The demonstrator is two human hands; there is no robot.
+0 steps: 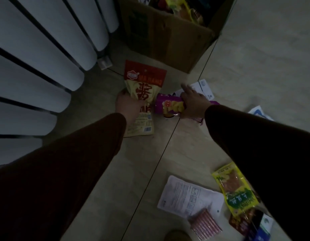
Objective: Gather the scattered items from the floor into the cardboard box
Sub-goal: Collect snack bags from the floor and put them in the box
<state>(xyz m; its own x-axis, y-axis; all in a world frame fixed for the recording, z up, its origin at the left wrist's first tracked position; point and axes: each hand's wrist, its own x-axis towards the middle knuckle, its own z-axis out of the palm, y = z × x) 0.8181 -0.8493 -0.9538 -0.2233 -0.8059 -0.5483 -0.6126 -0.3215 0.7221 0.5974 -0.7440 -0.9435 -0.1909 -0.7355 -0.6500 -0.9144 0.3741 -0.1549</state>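
While the cardboard box [170, 39] at twelve o'clock already holds several packets, our left hand [128, 106] grips a red-and-cream bag [143, 87] and our right hand [192, 103] clasps a purple packet [166, 106]; a yellow packet [236, 188] and papers [187, 193] at five o'clock remain.

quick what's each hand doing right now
Left hand: closed on the red and cream snack bag.
Right hand: closed on the purple snack packet.

Radiator and floor, as we see them

We see a white radiator [37, 54] of rounded vertical columns filling the left side, a small pale bracket [104, 62] at its foot, and a beige tiled floor [255, 54] crossed by dark grout lines.
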